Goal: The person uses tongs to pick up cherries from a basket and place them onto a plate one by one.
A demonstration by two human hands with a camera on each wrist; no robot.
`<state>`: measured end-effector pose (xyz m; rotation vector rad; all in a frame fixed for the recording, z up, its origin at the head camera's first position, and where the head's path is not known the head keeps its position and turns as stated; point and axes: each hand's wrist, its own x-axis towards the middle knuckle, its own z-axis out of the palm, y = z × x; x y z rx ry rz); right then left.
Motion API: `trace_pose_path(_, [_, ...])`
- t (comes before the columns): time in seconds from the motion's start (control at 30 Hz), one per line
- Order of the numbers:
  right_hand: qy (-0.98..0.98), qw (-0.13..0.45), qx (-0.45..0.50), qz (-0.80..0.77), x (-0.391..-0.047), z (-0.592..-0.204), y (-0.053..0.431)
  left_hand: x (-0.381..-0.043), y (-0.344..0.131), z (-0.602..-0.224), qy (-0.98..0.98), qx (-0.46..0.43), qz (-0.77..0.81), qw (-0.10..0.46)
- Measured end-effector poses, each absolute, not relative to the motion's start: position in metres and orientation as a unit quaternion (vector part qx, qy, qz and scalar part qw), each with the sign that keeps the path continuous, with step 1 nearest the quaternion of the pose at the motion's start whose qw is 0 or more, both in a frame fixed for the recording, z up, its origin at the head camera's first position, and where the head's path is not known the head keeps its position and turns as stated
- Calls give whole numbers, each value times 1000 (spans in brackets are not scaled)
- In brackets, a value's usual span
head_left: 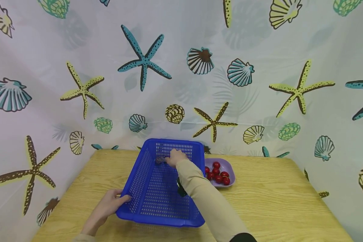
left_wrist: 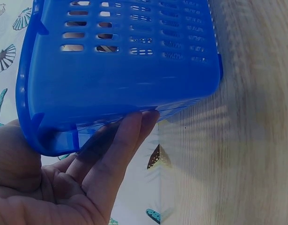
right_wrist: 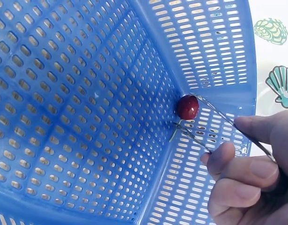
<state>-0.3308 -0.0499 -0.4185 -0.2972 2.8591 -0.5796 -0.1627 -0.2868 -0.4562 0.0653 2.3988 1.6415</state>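
Note:
A blue perforated plastic basket [head_left: 166,201] sits on the table in the head view. My left hand [head_left: 109,201] grips its near left corner, thumb over the rim and fingers against the outside wall [left_wrist: 120,79]. My right hand [head_left: 175,158] reaches into the far left part of the basket and holds metal tongs [right_wrist: 217,110]. In the right wrist view, the two tong tips stand apart on either side of a red cherry [right_wrist: 188,107] with a green stem. That cherry lies in the corner where the basket's floor meets its walls.
Right of the basket stands a purple bowl [head_left: 232,173] holding several red cherries [head_left: 216,171], partly hidden by the basket and right sleeve. Wooden table [head_left: 269,198] extends to both sides. Behind hangs a white curtain [head_left: 181,90] printed with shells and starfish.

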Motion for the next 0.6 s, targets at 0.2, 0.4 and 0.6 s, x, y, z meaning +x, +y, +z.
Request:
trace_pose_path(0.2, [970,98,-99,-199,-332,-417,-48,-161,-285,-456,821,29,560,106])
trace_pose_path(0.4, [968,89,-81,-221,-327,-406,-41,-163,-286,-457,822,25,558,109])
trace_pose_path(0.6, [963,98,-74,-240,-323,-403,-34,-163,-287,-458,821,16,559,115])
